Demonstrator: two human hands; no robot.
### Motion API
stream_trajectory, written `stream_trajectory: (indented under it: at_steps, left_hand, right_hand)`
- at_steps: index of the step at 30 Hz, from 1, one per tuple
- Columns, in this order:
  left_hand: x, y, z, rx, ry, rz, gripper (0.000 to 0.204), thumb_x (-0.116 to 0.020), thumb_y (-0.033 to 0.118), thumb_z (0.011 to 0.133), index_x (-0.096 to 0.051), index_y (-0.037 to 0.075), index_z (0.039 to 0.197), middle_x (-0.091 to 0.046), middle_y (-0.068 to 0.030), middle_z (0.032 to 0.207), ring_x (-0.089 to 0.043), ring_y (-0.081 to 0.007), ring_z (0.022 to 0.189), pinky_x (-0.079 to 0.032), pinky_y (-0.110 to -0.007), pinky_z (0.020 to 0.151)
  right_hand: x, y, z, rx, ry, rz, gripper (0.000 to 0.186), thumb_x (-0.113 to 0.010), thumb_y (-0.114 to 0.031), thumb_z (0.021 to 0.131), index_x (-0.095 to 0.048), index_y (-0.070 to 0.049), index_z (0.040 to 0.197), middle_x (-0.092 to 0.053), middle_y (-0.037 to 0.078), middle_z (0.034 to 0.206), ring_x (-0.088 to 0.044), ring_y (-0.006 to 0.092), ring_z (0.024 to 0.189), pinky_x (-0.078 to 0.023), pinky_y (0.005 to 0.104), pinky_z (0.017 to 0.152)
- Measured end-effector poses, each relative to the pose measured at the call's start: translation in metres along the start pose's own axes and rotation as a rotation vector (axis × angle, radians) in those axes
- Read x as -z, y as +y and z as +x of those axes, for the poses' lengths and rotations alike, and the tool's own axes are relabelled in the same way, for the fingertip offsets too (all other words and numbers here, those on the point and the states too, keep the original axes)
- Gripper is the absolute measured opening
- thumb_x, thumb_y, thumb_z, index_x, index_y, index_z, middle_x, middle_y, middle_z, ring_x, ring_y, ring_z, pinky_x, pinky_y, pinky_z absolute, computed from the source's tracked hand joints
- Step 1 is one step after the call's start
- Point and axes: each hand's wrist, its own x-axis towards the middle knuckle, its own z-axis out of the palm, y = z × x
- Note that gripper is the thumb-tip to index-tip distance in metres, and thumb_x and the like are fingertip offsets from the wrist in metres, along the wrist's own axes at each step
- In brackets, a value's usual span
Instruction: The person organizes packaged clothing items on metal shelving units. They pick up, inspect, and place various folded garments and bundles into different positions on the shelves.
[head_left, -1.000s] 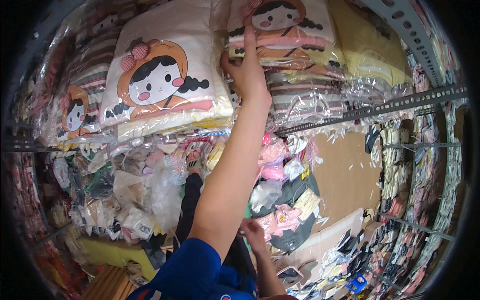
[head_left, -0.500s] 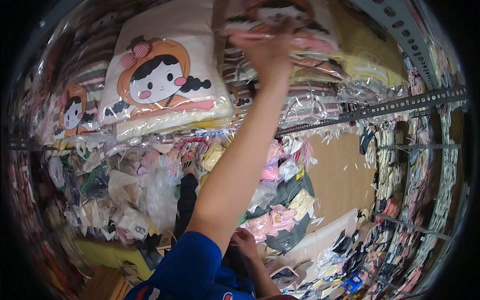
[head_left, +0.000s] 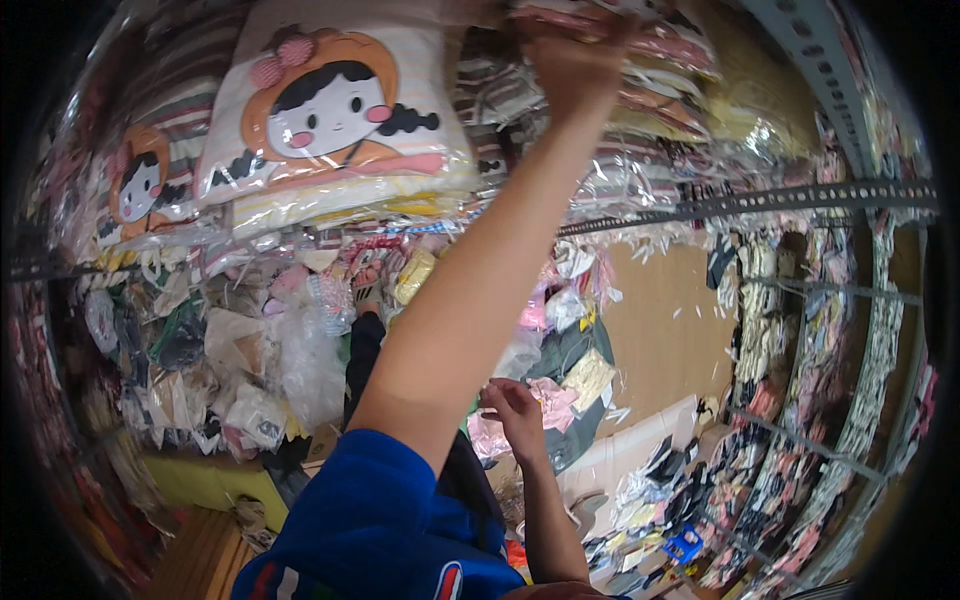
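My left arm, in a blue sleeve, reaches up across the view to a stack of garments in clear plastic bags (head_left: 665, 95) on the upper shelf. My left hand (head_left: 578, 62) is at the front of the top bag, over its pink-and-white part. Blur and the view's upper edge hide how its fingers are set. Left of it lies a bagged white garment (head_left: 340, 130) with a large cartoon girl in an orange hood. Lower down, my right hand (head_left: 515, 412) hovers in front of my body, fingers loosely bent and apart, nothing visible in them.
A perforated metal shelf edge (head_left: 760, 202) runs below the stacks, and a slanted upright (head_left: 815, 75) stands right. Loose bags and clothing (head_left: 250, 370) cover the floor below. Racks packed with folded garments (head_left: 770, 330) line the right. A blue basket (head_left: 683, 545) sits low right.
The view has tilted, so the shelf and bags sit higher in the picture. My left hand has moved slightly right along the stack. My right hand has risen away from my waist.
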Motion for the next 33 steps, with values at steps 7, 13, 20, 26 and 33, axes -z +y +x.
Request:
stream_trajectory:
  at_steps: [7,13,20,26,33]
  left_hand:
    - [0.012,0.028,0.019,0.607,0.121,-0.441,0.06,-0.08,0.051,0.078,-0.064,0.002,0.108,-0.069,-0.0151,0.098,-0.068,-0.0257,0.084,-0.059,-0.046,0.068]
    - [-0.006,0.009,0.026,0.735,-0.371,-0.618,0.053,-0.062,0.05,0.093,-0.057,0.009,0.126,-0.065,-0.0179,0.113,-0.066,-0.035,0.095,-0.058,-0.055,0.063]
    - [-0.048,0.063,0.044,0.617,-0.33,-0.24,0.05,-0.059,0.043,0.095,-0.054,0.009,0.131,-0.06,-0.0187,0.119,-0.066,-0.0346,0.091,-0.057,-0.053,0.065]
    - [-0.053,0.038,0.02,0.626,-0.223,-0.201,0.053,-0.058,0.043,0.095,-0.049,0.007,0.132,-0.058,-0.0206,0.12,-0.064,-0.0365,0.096,-0.056,-0.054,0.073]
    - [-0.058,0.037,0.006,0.504,0.077,0.055,0.061,-0.058,0.046,0.093,-0.042,0.004,0.135,-0.054,-0.0234,0.123,-0.06,-0.0391,0.104,-0.053,-0.054,0.081]
  right_hand:
    - [0.001,0.008,-0.004,0.01,-0.035,0.051,0.034,-0.068,-0.021,0.095,-0.059,0.0,0.121,-0.07,0.009,0.101,-0.068,0.0187,0.092,-0.056,0.0316,0.079]
    - [0.005,0.032,-0.016,-0.067,-0.021,0.125,0.037,-0.069,-0.022,0.094,-0.059,0.0,0.122,-0.07,0.009,0.1,-0.068,0.0175,0.09,-0.057,0.0314,0.077]
    - [0.022,0.025,-0.018,-0.039,0.016,0.151,0.034,-0.067,-0.019,0.095,-0.059,0.001,0.121,-0.069,0.01,0.102,-0.069,0.0194,0.09,-0.056,0.0319,0.077]
    - [0.026,-0.032,0.008,0.127,0.058,0.104,0.028,-0.066,-0.017,0.095,-0.062,0.0,0.117,-0.069,0.009,0.102,-0.068,0.0182,0.089,-0.056,0.0312,0.076]
    - [-0.025,-0.189,0.064,0.591,0.084,-0.132,0.028,-0.061,-0.018,0.098,-0.065,0.006,0.112,-0.07,0.007,0.103,-0.062,0.0132,0.098,-0.048,0.0277,0.089]
